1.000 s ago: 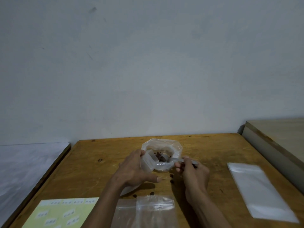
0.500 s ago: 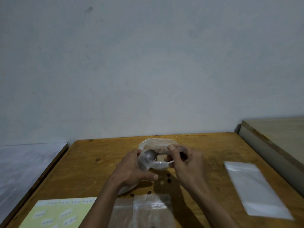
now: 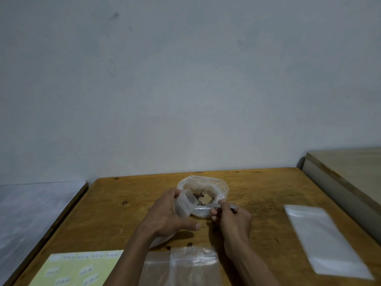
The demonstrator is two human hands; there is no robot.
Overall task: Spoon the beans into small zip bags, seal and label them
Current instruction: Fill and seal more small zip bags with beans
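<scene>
Clear zip bag pinched by left hand | right hand grips spoon

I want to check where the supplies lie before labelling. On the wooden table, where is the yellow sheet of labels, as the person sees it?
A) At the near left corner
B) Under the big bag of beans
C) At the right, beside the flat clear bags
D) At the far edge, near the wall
A: the yellow label sheet lies at the near left corner of the table, left of the person's left forearm.
</scene>
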